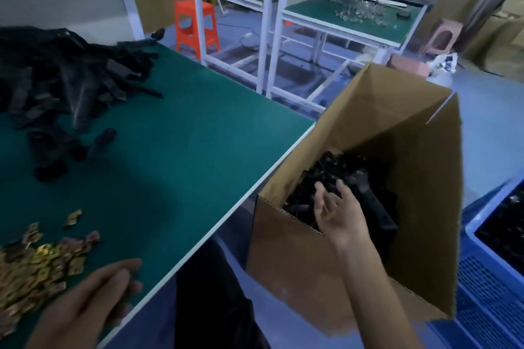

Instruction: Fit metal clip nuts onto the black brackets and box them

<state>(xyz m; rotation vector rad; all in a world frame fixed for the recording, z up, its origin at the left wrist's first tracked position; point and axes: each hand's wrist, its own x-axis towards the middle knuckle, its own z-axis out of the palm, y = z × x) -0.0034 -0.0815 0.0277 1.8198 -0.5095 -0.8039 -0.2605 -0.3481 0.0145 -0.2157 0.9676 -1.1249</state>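
A heap of black brackets (56, 73) lies at the far left of the green table (181, 133), with a few loose ones nearer. Gold-coloured metal clip nuts (37, 261) are piled at the near left. My left hand (96, 300) rests over the table's front edge beside the clips, fingers loosely curled; I cannot tell whether it holds a clip. My right hand (337, 212) is open, palm up, over the mouth of the cardboard box (425, 167) to the right of the table. Inside the box lie several black brackets (343, 176), one (377, 207) just beyond my fingers.
A blue plastic crate (493, 272) with dark parts stands right of the box. Beyond the table are white-framed workbenches with green tops (348, 14), an orange stool (195, 25), a pink stool (445, 34) and stacked cartons.
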